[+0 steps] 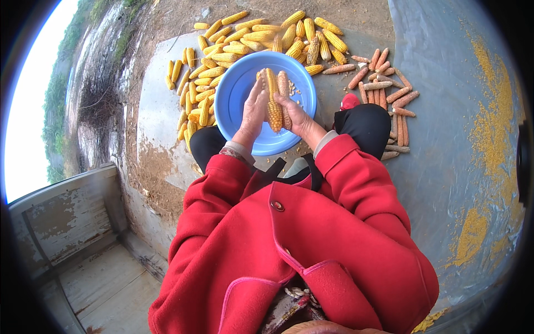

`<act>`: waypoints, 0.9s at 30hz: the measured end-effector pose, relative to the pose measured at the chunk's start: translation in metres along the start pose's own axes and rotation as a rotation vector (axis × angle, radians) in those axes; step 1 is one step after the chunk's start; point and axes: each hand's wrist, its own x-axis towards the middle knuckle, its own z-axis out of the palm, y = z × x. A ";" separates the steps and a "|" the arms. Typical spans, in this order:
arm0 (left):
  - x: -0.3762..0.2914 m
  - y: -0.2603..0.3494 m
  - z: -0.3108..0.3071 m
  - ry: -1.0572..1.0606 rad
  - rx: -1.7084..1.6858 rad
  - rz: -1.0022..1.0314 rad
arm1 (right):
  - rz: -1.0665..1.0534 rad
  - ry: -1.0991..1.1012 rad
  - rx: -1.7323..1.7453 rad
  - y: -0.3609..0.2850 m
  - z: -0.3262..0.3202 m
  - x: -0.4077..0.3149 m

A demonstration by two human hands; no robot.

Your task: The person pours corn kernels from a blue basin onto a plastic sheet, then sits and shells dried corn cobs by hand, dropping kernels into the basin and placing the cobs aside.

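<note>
Over a blue plastic basin [227,121], my left hand [253,110] holds a yellow ear of corn [273,102] that has kernels on it. In my right hand [297,115] is a pinkish, mostly bare corncob [284,89], pressed lengthwise against the ear. Both pieces point away from me, side by side. Some loose kernels [294,88] lie on the basin floor, partly hidden behind my hands. The basin stands between my knees.
Yellow ears of corn [238,48] lie heaped beyond and left of the basin. Bare cobs [377,85] are piled to the right by my knee. Farther right, kernels [488,117] are spread on a grey plastic sheet [434,167]. A worn wooden structure [66,221] stands at lower left.
</note>
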 end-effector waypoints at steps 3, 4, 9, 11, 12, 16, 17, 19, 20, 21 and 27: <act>-0.001 -0.001 -0.001 0.002 -0.088 0.001 | -0.008 0.009 0.033 0.000 0.000 0.001; -0.002 -0.001 -0.002 -0.005 -0.115 -0.028 | -0.001 0.022 0.041 -0.001 0.000 0.002; -0.003 0.002 -0.002 0.014 -0.076 -0.086 | 0.043 -0.049 -0.008 -0.001 -0.001 0.000; -0.003 0.004 -0.002 0.021 -0.094 -0.112 | 0.040 -0.042 -0.024 -0.001 -0.001 0.000; -0.003 0.005 -0.002 0.012 -0.149 -0.110 | 0.034 -0.034 -0.027 -0.002 -0.001 0.000; -0.008 0.006 -0.003 -0.036 -0.278 -0.130 | 0.058 -0.050 -0.048 -0.007 -0.005 0.000; -0.009 0.006 -0.003 -0.057 -0.291 -0.136 | 0.084 -0.002 -0.071 -0.008 -0.005 0.000; -0.009 0.006 -0.003 0.010 -0.259 -0.153 | 0.072 -0.043 -0.079 -0.007 -0.005 0.000; -0.009 0.006 -0.003 0.035 -0.251 -0.150 | 0.067 -0.062 -0.084 -0.006 -0.004 0.000; -0.008 0.004 -0.003 0.059 -0.251 -0.147 | 0.065 -0.024 -0.112 -0.005 -0.003 0.000; -0.001 -0.014 -0.012 0.111 -0.196 -0.118 | 0.046 0.022 -0.170 -0.005 0.001 -0.002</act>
